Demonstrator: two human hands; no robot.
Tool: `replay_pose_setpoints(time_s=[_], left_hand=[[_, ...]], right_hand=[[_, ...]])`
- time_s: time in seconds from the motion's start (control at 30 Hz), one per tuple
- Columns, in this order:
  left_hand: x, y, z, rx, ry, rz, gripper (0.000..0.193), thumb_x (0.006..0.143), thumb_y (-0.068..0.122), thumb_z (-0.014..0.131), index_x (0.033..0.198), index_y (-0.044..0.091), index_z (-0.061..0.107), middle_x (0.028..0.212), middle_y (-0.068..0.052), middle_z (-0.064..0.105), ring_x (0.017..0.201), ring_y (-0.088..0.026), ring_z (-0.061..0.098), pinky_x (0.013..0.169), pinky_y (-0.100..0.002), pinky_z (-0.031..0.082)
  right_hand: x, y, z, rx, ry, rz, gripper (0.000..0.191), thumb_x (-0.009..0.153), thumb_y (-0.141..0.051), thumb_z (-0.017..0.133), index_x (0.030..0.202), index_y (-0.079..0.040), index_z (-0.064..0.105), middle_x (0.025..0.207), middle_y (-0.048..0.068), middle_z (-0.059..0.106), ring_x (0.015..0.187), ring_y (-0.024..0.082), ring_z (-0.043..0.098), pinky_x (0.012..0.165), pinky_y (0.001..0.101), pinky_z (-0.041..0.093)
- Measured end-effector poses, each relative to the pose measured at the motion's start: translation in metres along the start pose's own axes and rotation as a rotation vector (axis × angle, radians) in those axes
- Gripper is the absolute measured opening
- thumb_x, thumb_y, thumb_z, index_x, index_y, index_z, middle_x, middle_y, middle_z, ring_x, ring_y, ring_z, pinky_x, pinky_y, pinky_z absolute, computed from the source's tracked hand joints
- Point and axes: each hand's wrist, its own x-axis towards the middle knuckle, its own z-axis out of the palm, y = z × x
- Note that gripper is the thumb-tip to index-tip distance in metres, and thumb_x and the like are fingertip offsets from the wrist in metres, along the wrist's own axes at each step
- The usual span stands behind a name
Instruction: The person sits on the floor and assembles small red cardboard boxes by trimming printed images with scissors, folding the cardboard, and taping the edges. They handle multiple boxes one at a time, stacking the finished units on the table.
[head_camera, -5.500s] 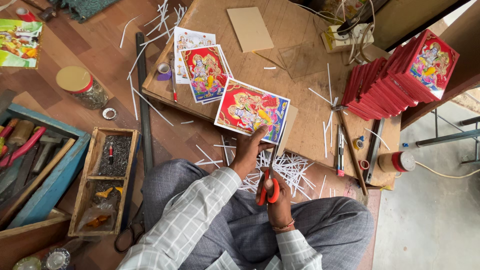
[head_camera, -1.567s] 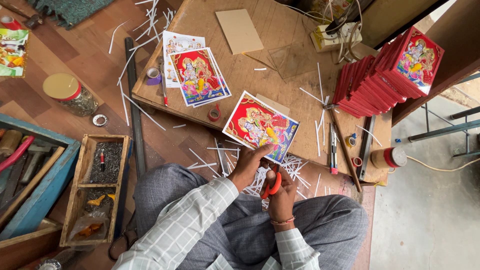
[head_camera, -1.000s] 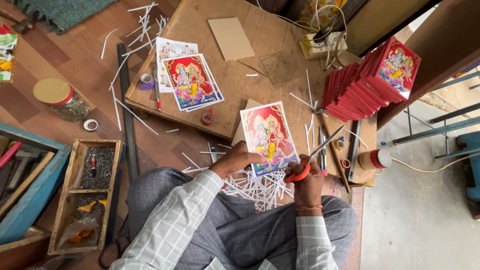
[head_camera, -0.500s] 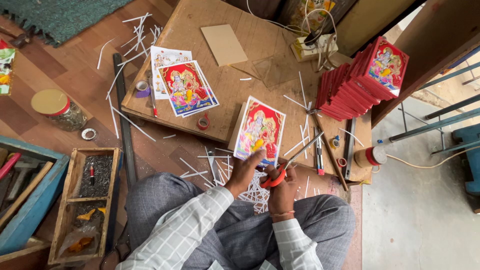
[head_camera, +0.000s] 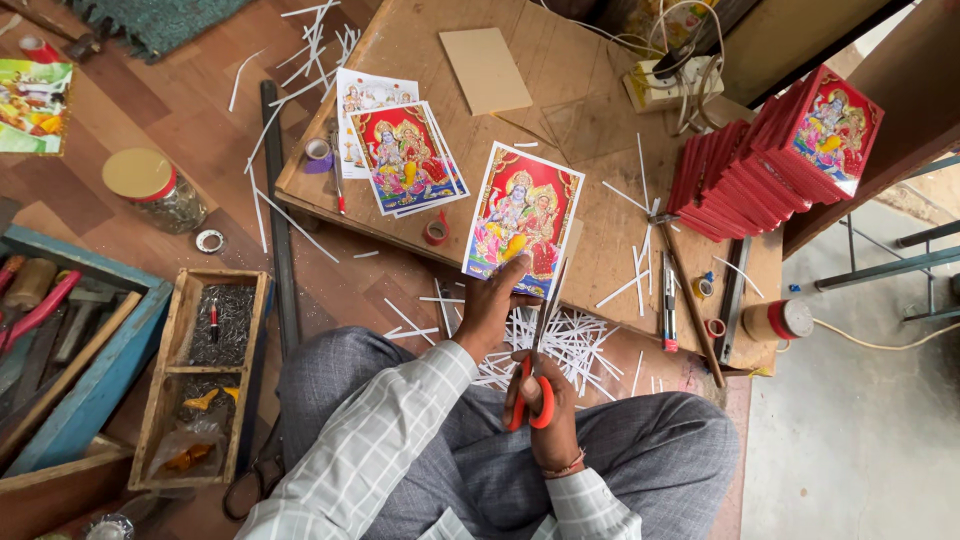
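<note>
The right hand (head_camera: 540, 405) is wrapped through the orange handles of the scissors (head_camera: 535, 360), fingers closed on them, blades pointing up toward the lower edge of the print (head_camera: 522, 220). The left hand (head_camera: 492, 305) pinches that print at its bottom edge, fingers clamped on it, holding it above the near edge of the board (head_camera: 560, 110). The print is a glossy red rectangle with two haloed figures and a thin white border. Under the hands a heap of white paper strips (head_camera: 560, 340) lies on the floor. To the left, near the knee, a wooden box (head_camera: 205, 375) has two compartments: the far one full of dark nails, the near one with orange scraps and plastic. Beside it a blue tray (head_camera: 95, 385) holds tools. Farther off stands one jar (head_camera: 155, 190) with a yellow lid. On the board lie a small pile of prints (head_camera: 400, 150), one plain card (head_camera: 485, 70), and a stack of red frames (head_camera: 775, 150) leaning at the right, too many to count.
</note>
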Motion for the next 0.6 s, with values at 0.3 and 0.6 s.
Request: replay_pose_setpoints(time_s=[0.3,0.6], left_hand=[[0.0013,-0.0079,-0.0007,-0.019,-0.006,-0.001,0.044,0.090,0.020,0.075,0.128,0.002,0.062,0.115,-0.009,0.070,0.093,-0.020,0.073,0.065,-0.037,0.065],[-0.0008,-0.0072,-0.0002,-0.010,-0.015,0.005,0.044,0.090,0.020,0.075,0.128,0.003,0.060,0.113,-0.009,0.070,0.089,-0.021,0.073,0.064,-0.036,0.064]], right_hand=[[0.0043,0.0047,-0.0016,0.006,0.053,0.037,0.058,0.086,-0.038,0.075,0.124,0.005,0.063,0.067,0.007,0.062,0.048,0.016,0.059,0.045,0.0263,0.046],[0.0052,0.0034,0.0002,-0.009,0.074,0.048,0.056,0.086,-0.036,0.075,0.124,0.005,0.064,0.065,0.007,0.061,0.047,0.016,0.059,0.045,0.0260,0.046]])
